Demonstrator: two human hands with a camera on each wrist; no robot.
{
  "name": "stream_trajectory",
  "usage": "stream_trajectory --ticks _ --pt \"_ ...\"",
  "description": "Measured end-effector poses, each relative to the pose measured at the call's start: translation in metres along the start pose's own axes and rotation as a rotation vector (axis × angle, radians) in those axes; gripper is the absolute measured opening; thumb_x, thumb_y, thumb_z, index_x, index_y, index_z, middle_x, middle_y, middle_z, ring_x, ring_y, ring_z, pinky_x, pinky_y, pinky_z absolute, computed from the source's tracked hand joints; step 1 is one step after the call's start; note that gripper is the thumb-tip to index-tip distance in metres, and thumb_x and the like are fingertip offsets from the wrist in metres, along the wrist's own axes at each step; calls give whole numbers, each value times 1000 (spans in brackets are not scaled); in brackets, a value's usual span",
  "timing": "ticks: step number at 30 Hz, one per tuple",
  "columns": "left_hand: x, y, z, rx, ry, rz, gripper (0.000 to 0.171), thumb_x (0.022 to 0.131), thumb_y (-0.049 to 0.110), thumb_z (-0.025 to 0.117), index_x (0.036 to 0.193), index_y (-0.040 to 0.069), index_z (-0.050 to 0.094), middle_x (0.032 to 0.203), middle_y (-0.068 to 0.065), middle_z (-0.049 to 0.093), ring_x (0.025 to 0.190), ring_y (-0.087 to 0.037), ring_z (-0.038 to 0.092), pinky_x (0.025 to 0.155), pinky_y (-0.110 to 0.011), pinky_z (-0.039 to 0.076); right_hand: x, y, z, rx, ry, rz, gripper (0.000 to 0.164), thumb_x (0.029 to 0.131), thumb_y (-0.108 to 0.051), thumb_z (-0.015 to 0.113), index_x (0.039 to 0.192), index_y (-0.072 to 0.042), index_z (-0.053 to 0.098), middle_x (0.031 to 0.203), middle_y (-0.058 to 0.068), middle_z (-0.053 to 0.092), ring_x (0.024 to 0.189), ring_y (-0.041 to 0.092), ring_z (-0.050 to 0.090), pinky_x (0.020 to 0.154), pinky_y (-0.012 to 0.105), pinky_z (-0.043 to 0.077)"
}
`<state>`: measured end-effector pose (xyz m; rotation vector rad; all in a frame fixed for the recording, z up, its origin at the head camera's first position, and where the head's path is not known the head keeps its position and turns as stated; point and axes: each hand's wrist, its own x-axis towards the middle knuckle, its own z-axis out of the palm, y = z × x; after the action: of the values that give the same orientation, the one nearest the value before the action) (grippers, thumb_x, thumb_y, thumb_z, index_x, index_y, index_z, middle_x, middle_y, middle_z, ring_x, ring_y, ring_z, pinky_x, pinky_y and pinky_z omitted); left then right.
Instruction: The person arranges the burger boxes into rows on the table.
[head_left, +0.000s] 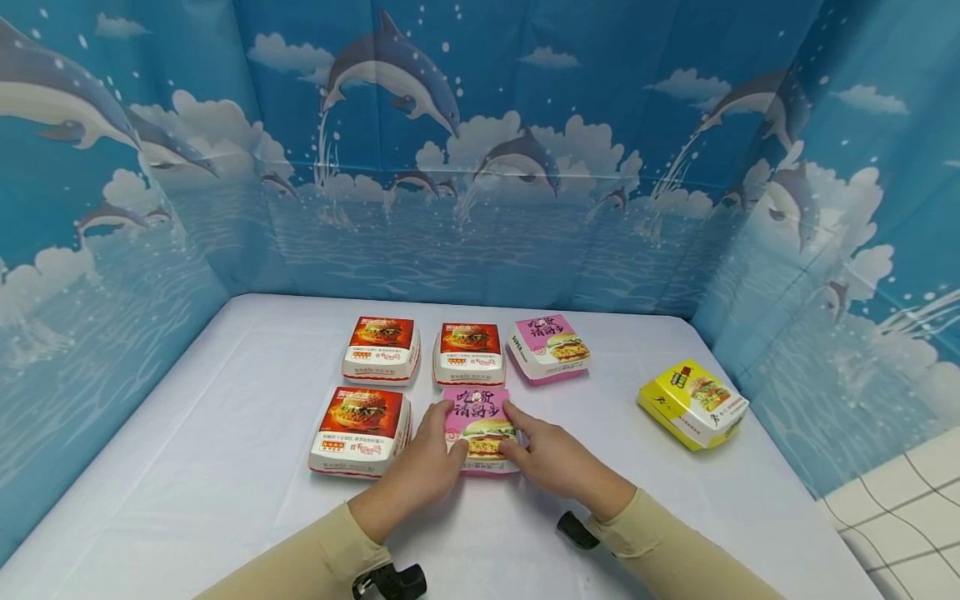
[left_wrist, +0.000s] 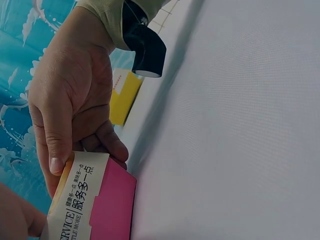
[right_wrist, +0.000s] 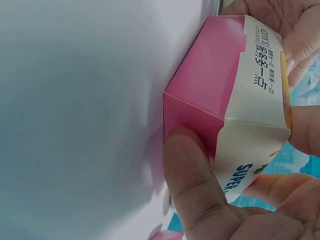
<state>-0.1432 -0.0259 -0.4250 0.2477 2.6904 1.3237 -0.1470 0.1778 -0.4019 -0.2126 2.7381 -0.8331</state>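
A pink burger box (head_left: 480, 425) with a printed burger sits on the table in front of me. My left hand (head_left: 425, 468) holds it on its left side, thumb over the front of the lid. On the other side my right hand (head_left: 558, 457) grips it in the same way. In the left wrist view the right hand (left_wrist: 75, 85) shows beyond the white and pink front of the box (left_wrist: 115, 205). The left hand (right_wrist: 240, 210) fills the lower part of the right wrist view, one finger along the pink side of the box (right_wrist: 205, 70).
Left of the held box lies a red and white burger box (head_left: 360, 431). Behind stand another red box (head_left: 381, 350), a third red box (head_left: 470, 354) and a second pink box (head_left: 551, 347). A yellow burger box (head_left: 693, 404) sits apart at right. Dolphin-print curtains (head_left: 480, 233) border the white table (head_left: 187, 467).
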Motion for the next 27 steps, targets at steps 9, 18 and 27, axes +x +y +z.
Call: stream_trajectory --ticks 9,18,27 --pt "0 0 -2 -2 0 1 63 105 19 57 159 -2 31 165 -27 35 157 -41 32 128 -58 27 0 -1 1 -10 4 -2 72 103 -38 67 166 -22 35 167 7 44 152 31 45 117 56 45" --pt "0 -1 -2 6 -2 15 63 105 19 58 158 -3 31 162 -27 38 155 -41 36 127 -59 30 -1 -1 1 -9 6 -9 72 103 -38 67 166 -22 35 167 7 44 153 32 45 118 55 45" --pt "-2 0 -3 22 -11 6 63 106 20 57 159 -2 31 164 -26 36 156 -41 34 127 -59 29 -1 -1 0 -15 0 5 73 102 -40 68 166 -24 35 166 7 45 152 32 46 116 56 47"
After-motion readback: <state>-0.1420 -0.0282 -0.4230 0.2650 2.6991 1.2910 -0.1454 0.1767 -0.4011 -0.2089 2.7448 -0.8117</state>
